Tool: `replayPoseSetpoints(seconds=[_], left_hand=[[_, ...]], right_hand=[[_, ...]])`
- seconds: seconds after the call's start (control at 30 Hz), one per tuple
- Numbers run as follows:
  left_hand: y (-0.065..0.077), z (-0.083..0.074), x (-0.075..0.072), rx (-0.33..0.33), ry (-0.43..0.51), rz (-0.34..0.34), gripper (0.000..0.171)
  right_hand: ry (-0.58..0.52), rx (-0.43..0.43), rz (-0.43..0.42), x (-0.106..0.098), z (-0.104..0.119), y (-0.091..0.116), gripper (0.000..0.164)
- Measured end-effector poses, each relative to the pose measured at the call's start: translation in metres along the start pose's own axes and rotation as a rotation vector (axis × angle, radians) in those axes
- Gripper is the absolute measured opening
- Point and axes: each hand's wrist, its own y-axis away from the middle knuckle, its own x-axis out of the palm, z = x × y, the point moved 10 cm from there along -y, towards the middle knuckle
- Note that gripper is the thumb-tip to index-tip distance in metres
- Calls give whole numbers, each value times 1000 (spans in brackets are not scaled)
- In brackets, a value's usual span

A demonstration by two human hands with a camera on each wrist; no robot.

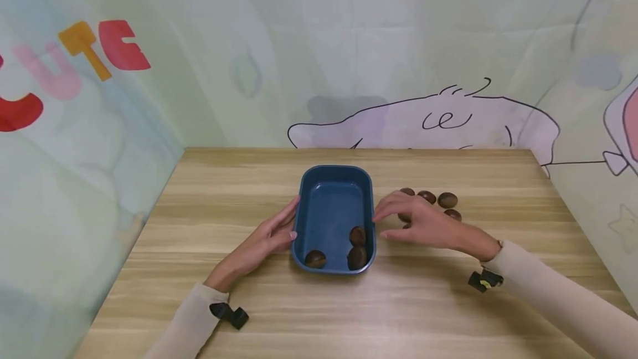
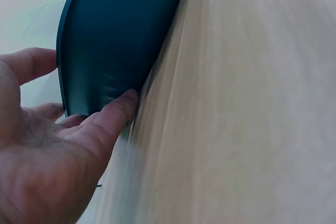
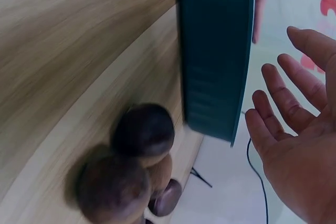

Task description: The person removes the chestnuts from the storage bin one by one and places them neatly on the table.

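A deep blue rectangular tray (image 1: 326,209) with rounded corners stands on the table. Inside it lie three brown chestnuts: one chestnut (image 1: 315,259) at the near left corner, two more (image 1: 357,258) along the right wall. My left hand (image 1: 269,237) rests its fingers and thumb against the tray's left side; the left wrist view shows this hand (image 2: 58,150) touching the outer wall. Just right of the tray is my right hand (image 1: 423,223), fingers spread and holding nothing, as the right wrist view of this hand (image 3: 304,135) shows. It partly hides loose chestnuts (image 1: 447,200) on the table.
Several chestnuts (image 3: 113,187) are grouped to the right of the tray, some touching. The wooden table (image 1: 239,181) ends at a printed cloth backdrop (image 1: 224,60) behind and at the sides. Small black devices (image 1: 229,314) are worn on both wrists.
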Motion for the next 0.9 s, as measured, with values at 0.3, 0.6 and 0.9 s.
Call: replayPoseSetpoints(seconds=[0.3,0.6,0.9], left_hand=[[0,-1,1,10,12,1,79],[2,0,1,-6,2,-3,79],[2,2,1,-15,-8,-11,79]], right_hand=[[6,-40,14,16,15,-24,22],[12,-24,142,42,19,-40,26],[15,-74,173,62,26,-52,27]])
